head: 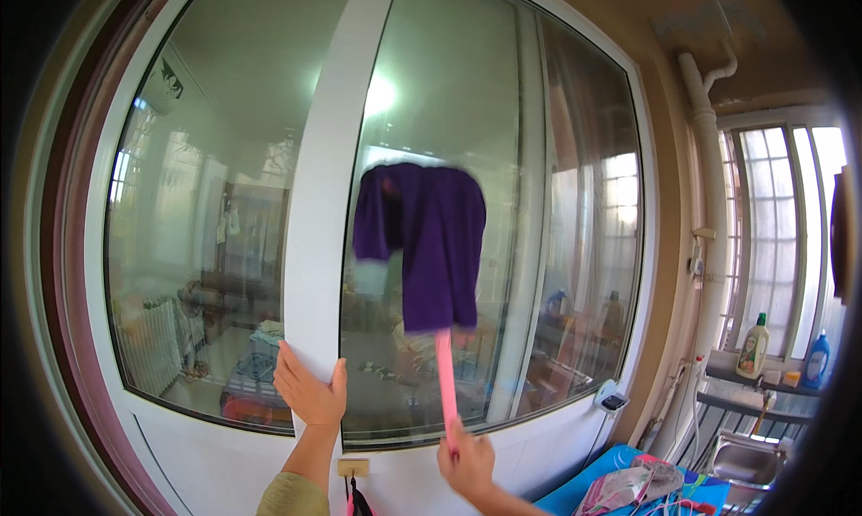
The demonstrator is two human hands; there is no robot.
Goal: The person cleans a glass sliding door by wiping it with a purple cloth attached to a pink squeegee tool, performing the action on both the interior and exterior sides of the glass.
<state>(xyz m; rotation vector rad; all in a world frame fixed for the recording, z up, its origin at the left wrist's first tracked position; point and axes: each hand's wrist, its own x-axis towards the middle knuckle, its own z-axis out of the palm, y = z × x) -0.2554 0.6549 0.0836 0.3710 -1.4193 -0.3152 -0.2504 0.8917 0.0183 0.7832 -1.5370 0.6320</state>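
My right hand (468, 459) grips the lower part of a pink handle (444, 381). A purple cloth (441, 246) is draped over the top of that handle and hides the tool's head; its outline is slightly blurred. Behind the cloth stands the right glass pane (438, 78), though I cannot tell whether the cloth touches it. My left hand (310, 384) rests against the white upright frame (316, 246) between the two panes, thumb and fingers spread, holding no loose object.
Below the frame, a hook (353, 467) carries dark and pink straps. To the right, a blue covered surface (579, 489) holds plastic bags (630, 486). Farther right are a white pipe (707, 159), a green-capped bottle (753, 347), a blue bottle (817, 361) and a metal sink (747, 459).
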